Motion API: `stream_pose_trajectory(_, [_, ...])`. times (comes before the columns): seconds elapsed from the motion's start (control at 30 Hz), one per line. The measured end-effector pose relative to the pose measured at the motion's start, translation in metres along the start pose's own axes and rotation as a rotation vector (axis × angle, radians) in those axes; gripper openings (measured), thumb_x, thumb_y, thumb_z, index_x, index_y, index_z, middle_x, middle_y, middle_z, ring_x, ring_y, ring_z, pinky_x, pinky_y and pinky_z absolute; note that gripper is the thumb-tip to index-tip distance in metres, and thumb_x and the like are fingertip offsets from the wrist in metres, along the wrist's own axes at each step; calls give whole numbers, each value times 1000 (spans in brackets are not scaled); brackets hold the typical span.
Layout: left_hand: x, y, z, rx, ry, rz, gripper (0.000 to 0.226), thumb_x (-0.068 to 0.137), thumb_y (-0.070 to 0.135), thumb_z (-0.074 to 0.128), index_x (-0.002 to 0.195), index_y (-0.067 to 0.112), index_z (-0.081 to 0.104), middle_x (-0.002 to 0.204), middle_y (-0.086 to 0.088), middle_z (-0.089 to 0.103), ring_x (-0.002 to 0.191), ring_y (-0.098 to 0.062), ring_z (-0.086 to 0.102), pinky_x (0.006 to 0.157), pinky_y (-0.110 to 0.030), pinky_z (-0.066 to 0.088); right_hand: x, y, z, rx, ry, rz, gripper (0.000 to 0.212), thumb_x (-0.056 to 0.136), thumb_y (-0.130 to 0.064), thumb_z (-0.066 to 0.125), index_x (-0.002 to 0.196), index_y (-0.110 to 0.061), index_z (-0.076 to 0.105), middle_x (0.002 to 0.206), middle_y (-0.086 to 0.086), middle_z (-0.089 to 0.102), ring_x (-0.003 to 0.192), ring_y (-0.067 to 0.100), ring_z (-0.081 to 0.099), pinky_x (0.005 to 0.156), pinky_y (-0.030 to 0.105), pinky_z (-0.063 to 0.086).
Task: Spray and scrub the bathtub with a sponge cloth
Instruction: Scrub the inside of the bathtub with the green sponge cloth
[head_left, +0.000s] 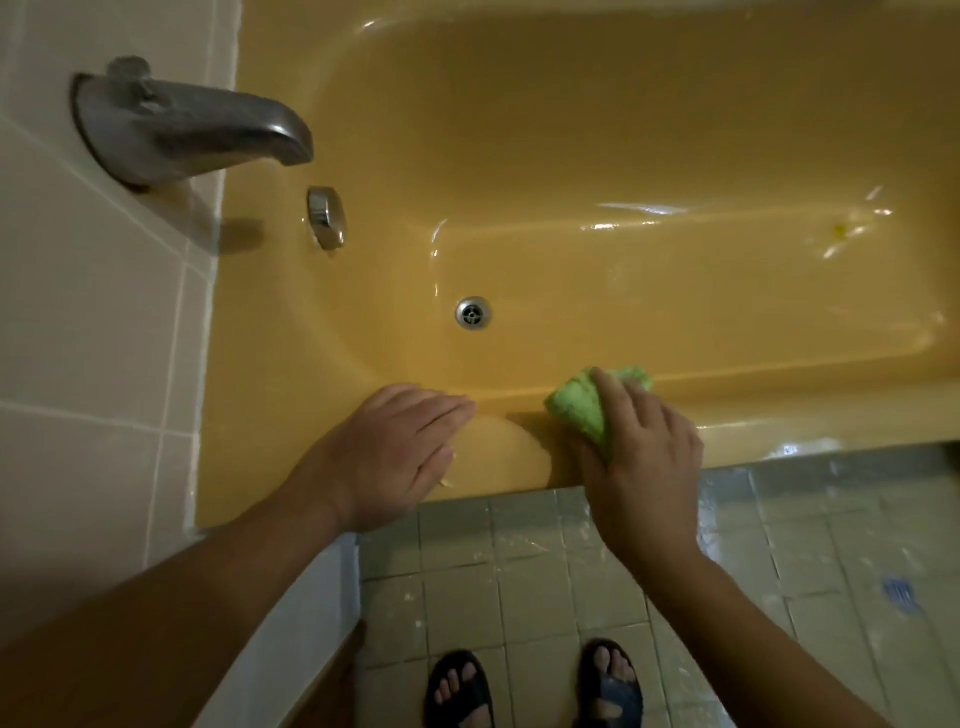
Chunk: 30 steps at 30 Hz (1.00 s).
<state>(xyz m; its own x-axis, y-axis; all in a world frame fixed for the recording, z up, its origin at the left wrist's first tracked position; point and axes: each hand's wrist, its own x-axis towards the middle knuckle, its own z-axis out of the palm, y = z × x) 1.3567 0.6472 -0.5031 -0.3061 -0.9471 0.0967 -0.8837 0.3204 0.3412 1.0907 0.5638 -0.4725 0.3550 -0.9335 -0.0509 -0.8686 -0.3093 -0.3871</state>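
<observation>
Pressing our flat, released left grip (395, 447) on the yellow bathtub (623, 130) rim, we clutch the green sponge cloth (577, 406) in our right grip (647, 460).

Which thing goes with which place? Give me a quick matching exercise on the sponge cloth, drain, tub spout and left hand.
Things:
1 sponge cloth
2 drain
3 tub spout
4 left hand

Places:
A on the tiled wall
B flat on the rim of the bathtub
C in the tub floor
D in the grip of the right hand

Pairs: 1-D, 2-C, 3-A, 4-B
</observation>
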Motion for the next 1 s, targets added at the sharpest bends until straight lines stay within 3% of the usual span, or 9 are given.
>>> stream_pose_trajectory(0.13, [17,14,7,-29,-30,27,49,105,31,40,143,7,60,140,-7,65,121,-23,62,103,-36,40,-5,35,-13,-147,-131,-436,64,95,-54,54,153,-31,40,151,5,53,135,33,48,110,52,40])
stream_pose_trajectory(0.3, [32,26,14,-12,-49,73,52,104,30,42,147,6,55,147,-8,60,127,-23,59,105,-34,39,-2,72,-19,-1,168,232,65,92,-29,66,153,-26,42,147,9,54,135,36,45,113,56,36])
stream_pose_trajectory(0.4, [42,41,19,17,-66,126,55,104,31,42,151,5,49,153,-9,54,135,-22,52,109,-35,38,-14,66,-16,1,60,-12,71,89,-35,69,153,-30,39,150,8,51,139,36,42,115,54,35])
stream_pose_trajectory(0.5, [56,55,25,27,-69,152,57,104,33,42,153,4,46,157,-11,49,140,-23,48,112,-37,39,-11,101,-31,-94,-11,-251,65,93,-54,51,153,-31,40,149,4,53,139,31,43,115,52,34])
stream_pose_trajectory(0.63, [81,72,35,49,-66,188,58,104,32,41,153,3,47,159,-13,47,142,-24,46,114,-32,32,6,123,-42,91,246,396,65,92,-33,63,153,-26,42,149,7,52,139,36,41,115,60,33])
stream_pose_trajectory(0.67, [87,78,38,52,-72,189,58,104,33,40,154,4,46,159,-12,47,142,-24,47,115,-32,32,6,117,-41,76,231,408,66,92,-34,64,154,-27,40,152,6,50,141,36,38,116,60,32])
stream_pose_trajectory(0.8, [101,90,44,59,-113,174,59,106,35,36,157,6,42,162,-10,44,143,-25,50,114,-38,43,-3,126,-48,-69,-27,-91,71,94,-42,58,159,-33,30,165,3,33,151,32,26,122,58,26])
stream_pose_trajectory(0.9, [106,94,48,82,-110,196,59,106,34,37,158,5,40,164,-10,41,145,-25,48,116,-35,39,8,164,-63,-37,106,206,73,96,-35,56,161,-33,25,173,1,5,158,32,4,125,56,13])
stream_pose_trajectory(1.0, [117,103,53,82,-100,218,59,106,34,38,157,5,41,164,-11,40,145,-26,48,116,-39,43,16,162,-66,54,215,479,78,100,-31,59,164,-31,14,173,1,4,158,34,4,126,61,12])
